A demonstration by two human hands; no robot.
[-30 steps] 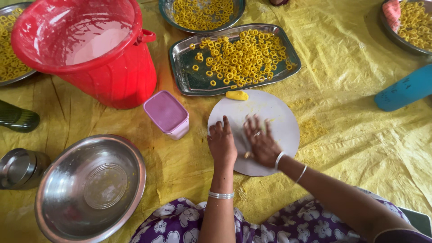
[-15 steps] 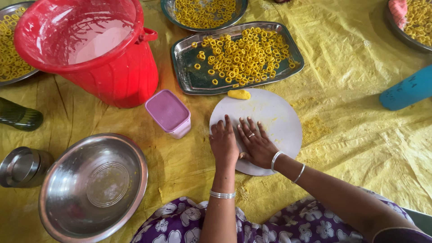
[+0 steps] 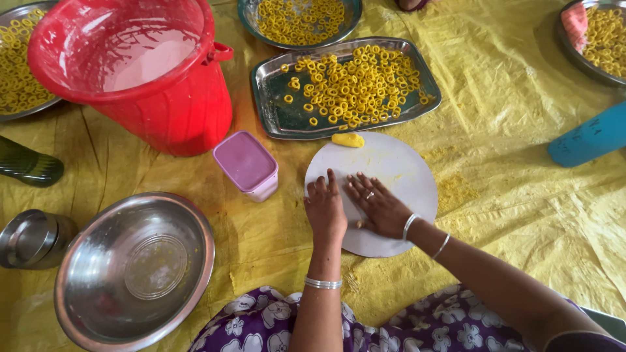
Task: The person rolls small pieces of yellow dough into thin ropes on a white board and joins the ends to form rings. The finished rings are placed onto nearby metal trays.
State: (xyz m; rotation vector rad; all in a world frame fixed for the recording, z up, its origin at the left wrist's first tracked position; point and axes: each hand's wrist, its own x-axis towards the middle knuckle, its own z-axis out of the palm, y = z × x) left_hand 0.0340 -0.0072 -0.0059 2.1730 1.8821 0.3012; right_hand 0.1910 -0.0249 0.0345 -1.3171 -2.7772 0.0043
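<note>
My left hand (image 3: 325,208) and my right hand (image 3: 376,205) lie flat, palms down, side by side on a round white board (image 3: 398,171) on the yellow sheet. Whatever is under the palms is hidden. A small lump of yellow dough (image 3: 348,139) sits at the board's far edge, apart from both hands. Just beyond it stands a rectangular steel tray (image 3: 274,107) covered with several small yellow dough rings.
A red bucket (image 3: 176,111) stands far left, a small pink-lidded box (image 3: 246,164) beside it. An empty steel bowl (image 3: 134,267) and a steel cup (image 3: 29,238) lie near left. More plates of rings (image 3: 300,19) ring the sheet; a blue object (image 3: 587,140) lies right.
Both hands have slid a little toward me and to the left across the board, staying flat on it. The view has shifted slightly.
</note>
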